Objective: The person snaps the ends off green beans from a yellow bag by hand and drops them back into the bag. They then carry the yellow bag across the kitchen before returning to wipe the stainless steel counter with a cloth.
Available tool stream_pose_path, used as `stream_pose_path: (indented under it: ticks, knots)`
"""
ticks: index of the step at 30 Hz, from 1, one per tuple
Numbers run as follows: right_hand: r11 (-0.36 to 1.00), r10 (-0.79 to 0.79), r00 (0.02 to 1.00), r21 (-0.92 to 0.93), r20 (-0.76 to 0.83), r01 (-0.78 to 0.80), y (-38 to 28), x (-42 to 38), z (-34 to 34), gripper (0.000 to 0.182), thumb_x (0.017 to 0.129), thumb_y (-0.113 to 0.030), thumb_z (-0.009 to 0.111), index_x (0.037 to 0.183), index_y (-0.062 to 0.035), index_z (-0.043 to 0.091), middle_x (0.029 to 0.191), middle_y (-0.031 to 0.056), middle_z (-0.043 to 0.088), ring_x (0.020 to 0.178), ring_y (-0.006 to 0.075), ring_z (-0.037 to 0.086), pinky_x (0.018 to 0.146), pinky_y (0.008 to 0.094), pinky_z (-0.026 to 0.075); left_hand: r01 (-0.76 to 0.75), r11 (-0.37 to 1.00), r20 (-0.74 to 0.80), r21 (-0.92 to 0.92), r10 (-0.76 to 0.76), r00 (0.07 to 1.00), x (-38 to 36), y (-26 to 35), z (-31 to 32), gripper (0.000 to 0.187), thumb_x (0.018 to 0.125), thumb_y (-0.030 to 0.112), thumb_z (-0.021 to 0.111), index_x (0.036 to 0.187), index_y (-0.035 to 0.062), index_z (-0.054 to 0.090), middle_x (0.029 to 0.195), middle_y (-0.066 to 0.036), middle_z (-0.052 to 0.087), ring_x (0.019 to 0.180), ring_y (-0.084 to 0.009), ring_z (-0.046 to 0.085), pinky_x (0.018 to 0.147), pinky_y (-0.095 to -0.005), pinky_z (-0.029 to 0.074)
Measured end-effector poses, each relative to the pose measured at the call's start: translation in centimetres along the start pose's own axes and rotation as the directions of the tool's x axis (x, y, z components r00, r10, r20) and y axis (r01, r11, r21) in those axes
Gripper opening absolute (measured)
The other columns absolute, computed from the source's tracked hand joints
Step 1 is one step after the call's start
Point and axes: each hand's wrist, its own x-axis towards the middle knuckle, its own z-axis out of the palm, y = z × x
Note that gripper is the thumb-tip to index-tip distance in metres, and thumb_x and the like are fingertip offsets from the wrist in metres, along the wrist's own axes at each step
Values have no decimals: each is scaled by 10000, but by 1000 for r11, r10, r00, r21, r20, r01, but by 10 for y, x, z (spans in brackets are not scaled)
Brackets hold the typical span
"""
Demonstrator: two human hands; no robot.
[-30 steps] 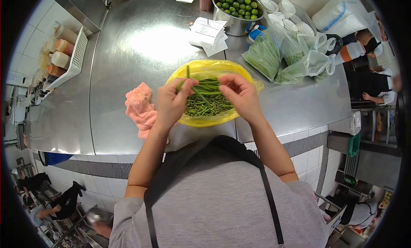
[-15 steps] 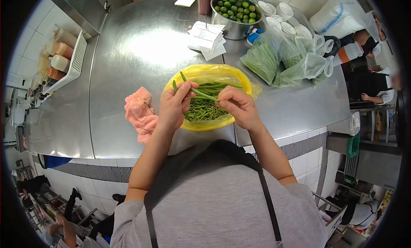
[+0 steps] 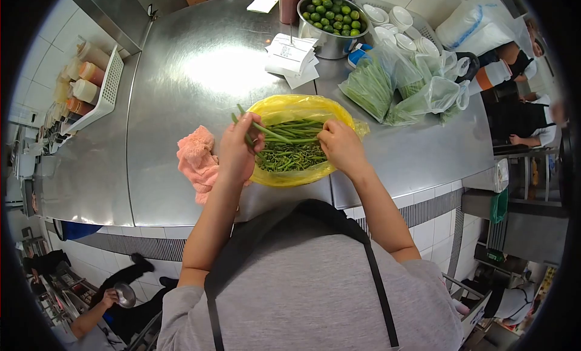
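Note:
A yellow plastic bag lies open on the steel table. Long green beans fill its upper part, and a heap of short green pieces sits below them. At the bag's left side, my left hand is closed around a few green beans, whose tips stick out past the fingers. My right hand is over the bag's right side, its fingers pinched together at the ends of the long beans. What lies between those fingertips is hidden. Beside my left wrist is a crumpled pink cloth.
Clear bags of green vegetables lie to the right. Behind stand a metal pot of limes, white bowls and paper slips. A white basket of sauce bottles is on the left. Other people are around the edges.
My hands have moved apart. The right hand has left the bean it pinched beside the left and shifted slightly right, lower over the bag. At lower left, another person now holds a metal bowl.

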Motion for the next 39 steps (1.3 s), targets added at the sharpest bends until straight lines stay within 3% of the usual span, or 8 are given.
stream_pose_path:
  ticks: [3, 8, 12, 14, 19, 27, 32, 39]
  knots:
    - [992, -42, 982, 108, -182, 63, -16, 4, -23, 67, 735, -79, 596, 771, -32, 564, 799, 96, 534, 788, 275, 544, 686, 371, 445, -276, 623, 254, 732, 126, 959, -3, -4, 3, 176, 872, 212, 533, 888, 50, 600, 744, -23, 523, 556, -160, 515, 489, -270, 396]
    - [957, -17, 973, 278, -229, 82, -36, 8, -61, 54, 744, -34, 597, 789, -28, 569, 779, 74, 534, 741, 241, 553, 668, 320, 443, -671, -48, 669, 740, 155, 727, -2, -14, 17, 168, 799, 146, 614, 907, 20, 587, 767, -123, 525, 660, -267, 550, 589, -350, 440]
    - [743, 192, 960, 669, -202, -8, -45, 8, -64, 73, 762, -15, 595, 833, -25, 579, 785, 55, 552, 702, 180, 555, 658, 250, 436, -702, 95, 690, 706, 134, 712, -4, -8, 30, 165, 823, 150, 594, 895, 3, 579, 719, -114, 513, 660, -249, 547, 573, -328, 431]
    - [133, 394, 915, 990, -91, 41, -51, 9, -51, 75, 783, -18, 597, 857, -18, 583, 799, 37, 577, 686, 114, 545, 630, 210, 429, -683, 227, 671, 695, 139, 729, -5, -10, 32, 171, 835, 152, 583, 894, -9, 573, 694, -99, 509, 661, -233, 549, 572, -324, 429]
    - [367, 386, 922, 921, -23, -131, -49, 11, -36, 101, 787, -60, 619, 876, -23, 589, 833, 14, 585, 692, 72, 532, 616, 207, 429, -227, 835, 127, 501, 188, 974, -2, -3, 26, 170, 869, 191, 568, 864, 26, 612, 651, 12, 492, 501, -45, 412, 434, -191, 304]
    - [513, 269, 962, 838, 51, -188, -52, 2, -12, 146, 801, -93, 612, 929, -21, 612, 818, 20, 588, 654, 81, 545, 594, 219, 437, -248, 943, 64, 223, 239, 969, 7, -6, 12, 210, 907, 220, 521, 905, 26, 601, 678, 57, 463, 468, 7, 325, 407, -161, 222]
    - [103, 168, 969, 974, 182, -201, -51, 1, -9, 109, 820, -117, 603, 854, -16, 585, 795, 5, 547, 671, 69, 486, 612, 211, 395, -85, 996, 39, 26, 84, 996, 7, -8, 11, 197, 901, 219, 527, 920, 35, 593, 673, 55, 477, 452, 3, 310, 402, -163, 205]
    - [368, -2, 998, 928, 69, -63, -64, -1, -30, 57, 820, -45, 556, 796, -7, 522, 794, 21, 473, 714, 92, 441, 634, 212, 358, -70, 982, -78, 175, 85, 993, 2, -20, 16, 167, 870, 210, 554, 896, 54, 609, 625, 58, 453, 454, -7, 331, 398, -170, 224]
